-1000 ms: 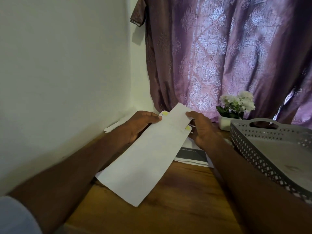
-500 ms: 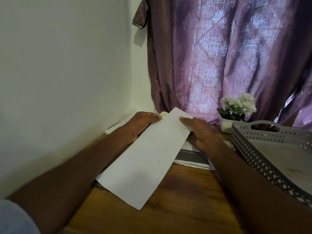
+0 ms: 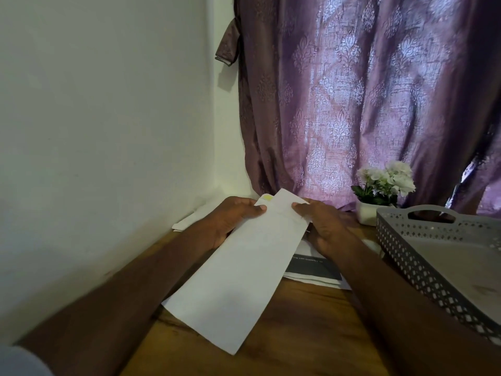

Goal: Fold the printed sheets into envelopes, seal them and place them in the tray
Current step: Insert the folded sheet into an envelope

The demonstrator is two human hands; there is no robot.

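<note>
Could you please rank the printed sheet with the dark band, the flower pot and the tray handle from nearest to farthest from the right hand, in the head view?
From the right hand:
1. Printed sheet with the dark band, just below the hand on the table.
2. Flower pot, to its right by the curtain.
3. Tray handle, farther right, past the pot.

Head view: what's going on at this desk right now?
A person is holding a long white folded sheet over a wooden desk. The left hand and the right hand each pinch its far end, where a second layer with a yellow patch shows behind it. More printed sheets lie on the desk beneath. The grey perforated tray to the right shows no envelope in the part in view. A small pot of white flowers stands by the purple curtain.
</note>
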